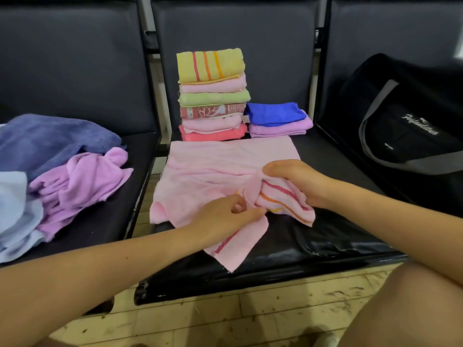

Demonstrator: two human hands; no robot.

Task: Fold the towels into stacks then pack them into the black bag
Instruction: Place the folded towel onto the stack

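Observation:
A pale pink towel (210, 171) with red and orange stripes lies spread on the middle black seat. My right hand (293, 181) grips its bunched striped edge. My left hand (225, 216) pinches the cloth just beside it. Behind the towel stands a tall stack of folded towels (213, 96), yellow on top. To its right is a short stack, a blue towel (274, 113) on a lilac one (280, 130). The black bag (406, 121) with grey straps sits on the right seat.
On the left seat lies a heap of unfolded towels: dark blue (50, 141), lilac (80, 184) and light blue (15, 216). Dark seat backs rise behind. Below the seat's front edge (250, 279) is a tiled floor, with my knee at lower right.

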